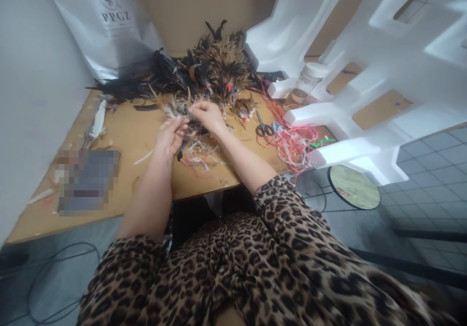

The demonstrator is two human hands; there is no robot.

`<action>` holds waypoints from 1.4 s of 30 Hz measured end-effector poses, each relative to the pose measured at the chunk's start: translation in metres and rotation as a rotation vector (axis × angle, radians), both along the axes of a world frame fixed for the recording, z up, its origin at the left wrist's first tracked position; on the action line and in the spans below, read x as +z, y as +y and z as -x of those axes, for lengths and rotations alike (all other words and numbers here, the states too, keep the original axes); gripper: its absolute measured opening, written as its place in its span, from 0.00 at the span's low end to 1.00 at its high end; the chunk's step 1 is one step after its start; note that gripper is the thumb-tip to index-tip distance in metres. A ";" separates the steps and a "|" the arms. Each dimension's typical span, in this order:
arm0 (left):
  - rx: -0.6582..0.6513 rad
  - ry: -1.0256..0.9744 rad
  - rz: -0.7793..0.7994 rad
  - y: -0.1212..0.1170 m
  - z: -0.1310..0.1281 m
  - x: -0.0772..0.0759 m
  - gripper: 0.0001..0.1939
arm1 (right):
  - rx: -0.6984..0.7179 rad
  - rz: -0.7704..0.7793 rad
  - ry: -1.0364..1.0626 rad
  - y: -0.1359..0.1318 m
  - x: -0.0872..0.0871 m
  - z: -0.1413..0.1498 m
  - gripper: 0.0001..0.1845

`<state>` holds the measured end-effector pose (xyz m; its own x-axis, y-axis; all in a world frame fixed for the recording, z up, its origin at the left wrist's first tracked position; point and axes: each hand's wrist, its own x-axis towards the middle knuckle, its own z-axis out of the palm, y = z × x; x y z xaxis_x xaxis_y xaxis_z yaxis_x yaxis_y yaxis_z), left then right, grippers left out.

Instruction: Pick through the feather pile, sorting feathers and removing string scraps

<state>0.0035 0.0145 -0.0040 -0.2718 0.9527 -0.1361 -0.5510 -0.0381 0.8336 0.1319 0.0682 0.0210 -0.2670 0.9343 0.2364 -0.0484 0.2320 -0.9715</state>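
Observation:
My left hand (169, 136) is closed, its fingertips pinching at a small bunch of greyish-brown feathers (174, 108) over the table. Close beside it, my right hand (208, 117) is closed too, thumb and forefinger pressed together at the same feathers. What lies exactly between the right fingertips is too small to make out. Behind both hands spreads a large heap of black and brown feathers (222, 56). Loose scraps and pale strips (200, 152) lie below the hands. To the right rest black-handled scissors (264, 129), next to a tangle of pink and white plastic strips (295, 143).
White foam packing pieces (343, 156) stand along the right side, by a clear jar with a white lid (312, 75). A white printed bag (113, 29) stands at the back left. A blurred-out flat object (91, 182) lies on the wooden table (207, 186). A round stool (353, 188) is below.

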 end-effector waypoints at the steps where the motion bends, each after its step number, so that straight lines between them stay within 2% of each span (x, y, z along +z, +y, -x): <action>1: -0.027 -0.024 0.010 0.000 0.000 0.001 0.01 | 0.024 0.020 0.038 -0.001 -0.002 0.001 0.10; 8: -0.187 -0.226 0.136 -0.005 -0.002 0.007 0.05 | 0.210 0.112 0.229 -0.007 -0.014 0.006 0.15; 13: -0.262 -0.370 0.202 -0.010 -0.002 0.013 0.09 | 0.207 0.080 0.230 -0.005 -0.019 0.004 0.14; 16: -0.294 -0.383 0.211 -0.011 -0.002 0.013 0.09 | 0.207 0.065 0.218 -0.005 -0.019 0.003 0.14; 20: -0.252 -0.223 0.165 -0.009 -0.002 0.009 0.04 | 0.193 0.110 0.182 -0.007 -0.017 0.000 0.15; 26: 0.022 0.184 0.001 -0.004 -0.007 0.001 0.06 | 0.147 0.199 0.132 -0.011 -0.017 -0.003 0.14; 29: 0.053 0.294 -0.020 -0.003 -0.009 -0.001 0.06 | 0.125 0.169 0.109 -0.013 -0.016 -0.003 0.13; 32: 0.038 0.324 -0.029 -0.003 -0.009 -0.002 0.05 | 0.122 0.135 0.104 -0.013 -0.016 -0.003 0.11; 36: -0.045 0.210 -0.003 -0.005 -0.007 0.000 0.04 | 0.132 0.093 0.117 -0.012 -0.018 -0.002 0.10; 42: -0.266 -0.161 0.183 -0.010 -0.001 0.010 0.03 | 0.207 0.015 0.142 -0.007 -0.020 -0.004 0.11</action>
<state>0.0050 0.0044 0.0065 0.0216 0.9431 -0.3319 -0.6462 0.2665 0.7152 0.1354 0.0614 0.0014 -0.4180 0.8670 0.2713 -0.2297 0.1881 -0.9549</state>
